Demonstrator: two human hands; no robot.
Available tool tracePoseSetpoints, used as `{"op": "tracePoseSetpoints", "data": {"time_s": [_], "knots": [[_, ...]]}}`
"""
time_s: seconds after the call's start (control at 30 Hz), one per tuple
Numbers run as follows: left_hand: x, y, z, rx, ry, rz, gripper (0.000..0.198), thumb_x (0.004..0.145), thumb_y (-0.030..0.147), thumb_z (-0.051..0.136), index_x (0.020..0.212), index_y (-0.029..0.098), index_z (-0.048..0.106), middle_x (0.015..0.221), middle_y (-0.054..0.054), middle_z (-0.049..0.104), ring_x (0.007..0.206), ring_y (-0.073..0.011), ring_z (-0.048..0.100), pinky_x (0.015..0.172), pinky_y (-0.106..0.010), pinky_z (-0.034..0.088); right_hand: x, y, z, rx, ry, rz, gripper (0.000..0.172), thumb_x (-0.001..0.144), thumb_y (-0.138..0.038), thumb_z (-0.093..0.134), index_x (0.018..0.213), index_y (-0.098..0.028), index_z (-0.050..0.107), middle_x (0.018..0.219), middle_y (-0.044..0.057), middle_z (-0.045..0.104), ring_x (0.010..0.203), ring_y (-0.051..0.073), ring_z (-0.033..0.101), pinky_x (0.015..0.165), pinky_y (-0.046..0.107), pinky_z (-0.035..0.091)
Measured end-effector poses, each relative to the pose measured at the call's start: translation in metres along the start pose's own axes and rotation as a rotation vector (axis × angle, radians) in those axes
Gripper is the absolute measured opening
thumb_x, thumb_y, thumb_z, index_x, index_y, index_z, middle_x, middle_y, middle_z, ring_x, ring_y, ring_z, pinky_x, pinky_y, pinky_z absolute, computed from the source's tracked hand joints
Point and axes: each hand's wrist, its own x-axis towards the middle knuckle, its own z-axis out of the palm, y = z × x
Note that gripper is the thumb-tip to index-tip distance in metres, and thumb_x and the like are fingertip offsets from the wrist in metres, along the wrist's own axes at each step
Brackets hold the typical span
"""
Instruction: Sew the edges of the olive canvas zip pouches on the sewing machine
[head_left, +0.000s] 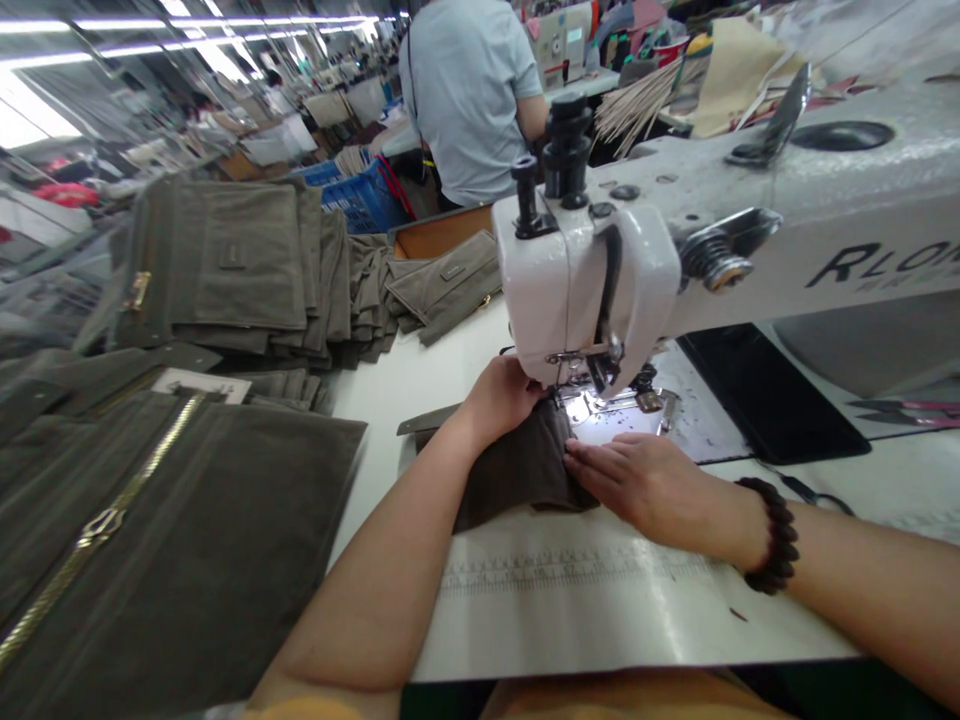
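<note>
A dark olive-brown fabric piece (510,465) lies on the sewing table, its right edge running up to the needle area of a white sewing machine (585,260). My left hand (504,398) is curled closed at the fabric's far end, close beside the needle; its fingertips are partly hidden under the machine head. On the near right edge of the same piece rests my right hand (637,480), fingers stretched out and lying flat against the cloth. A lit metal needle plate (600,415) shows between the hands.
Stacked olive fabric bags (225,260) and a zippered panel (187,560) fill the left side. Small black scissors (814,493) and pink-handled snips (907,412) lie at right, near a black phone-like slab (780,395). A co-worker (472,100) stands beyond, beside a blue crate (367,200).
</note>
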Motion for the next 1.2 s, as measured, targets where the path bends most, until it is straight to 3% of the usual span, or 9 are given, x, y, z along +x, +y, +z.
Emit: {"op": "tracePoseSetpoints", "data": {"time_s": [0.57, 0.67, 0.83, 0.93, 1.03, 1.2], "knots": [[0.016, -0.010, -0.001, 0.067, -0.019, -0.053, 0.018, 0.076, 0.010, 0.048, 0.081, 0.012, 0.065, 0.089, -0.010, 0.068, 0.089, -0.0235, 0.062, 0.078, -0.031, 0.049, 0.009, 0.009, 0.009, 0.019, -0.077, 0.187, 0.020, 0.080, -0.011, 0.049, 0.096, -0.011, 0.061, 0.098, 0.011, 0.063, 0.067, 0.016, 0.058, 0.054, 0.027, 0.042], [0.016, -0.011, -0.001, 0.088, -0.001, -0.062, 0.021, 0.077, 0.009, 0.046, 0.089, 0.011, 0.064, 0.094, -0.011, 0.066, 0.091, -0.0241, 0.061, 0.078, -0.032, 0.049, 0.011, 0.008, 0.012, 0.022, -0.073, 0.201, 0.020, 0.080, -0.011, 0.048, 0.096, -0.011, 0.062, 0.099, 0.010, 0.063, 0.067, 0.016, 0.058, 0.055, 0.026, 0.042], [-0.012, 0.006, -0.015, 0.151, 0.029, -0.055, 0.021, 0.080, 0.009, 0.047, 0.094, 0.012, 0.062, 0.099, -0.011, 0.063, 0.095, -0.0249, 0.058, 0.080, -0.035, 0.048, 0.005, 0.022, -0.001, 0.195, -0.070, 0.283, 0.026, 0.082, -0.013, 0.047, 0.104, -0.017, 0.060, 0.102, 0.008, 0.062, 0.073, 0.014, 0.059, 0.060, 0.024, 0.044], [-0.040, 0.025, -0.025, 0.189, 0.003, 0.077, 0.014, 0.081, 0.019, 0.054, 0.089, 0.012, 0.063, 0.097, -0.009, 0.064, 0.096, -0.0223, 0.056, 0.084, -0.033, 0.046, -0.010, 0.047, -0.021, 0.412, -0.166, 0.233, 0.035, 0.073, -0.025, 0.062, 0.107, -0.022, 0.058, 0.096, 0.006, 0.061, 0.078, 0.016, 0.058, 0.061, 0.025, 0.045], [-0.058, 0.039, -0.025, 0.170, -0.063, 0.240, 0.020, 0.076, 0.028, 0.062, 0.087, 0.011, 0.063, 0.096, -0.008, 0.064, 0.094, -0.0195, 0.056, 0.085, -0.030, 0.046, -0.025, 0.068, -0.031, 0.505, -0.162, 0.195, 0.026, 0.067, -0.035, 0.068, 0.089, -0.021, 0.064, 0.082, 0.004, 0.057, 0.069, 0.015, 0.054, 0.055, 0.024, 0.042], [-0.062, 0.041, -0.014, 0.162, -0.098, 0.237, 0.024, 0.075, 0.031, 0.063, 0.091, 0.013, 0.061, 0.096, -0.007, 0.063, 0.089, -0.0193, 0.058, 0.079, -0.032, 0.049, -0.020, 0.060, -0.021, 0.329, -0.149, 0.218, 0.014, 0.077, -0.034, 0.059, 0.073, -0.021, 0.061, 0.071, 0.002, 0.053, 0.065, 0.015, 0.048, 0.057, 0.026, 0.033]]}}
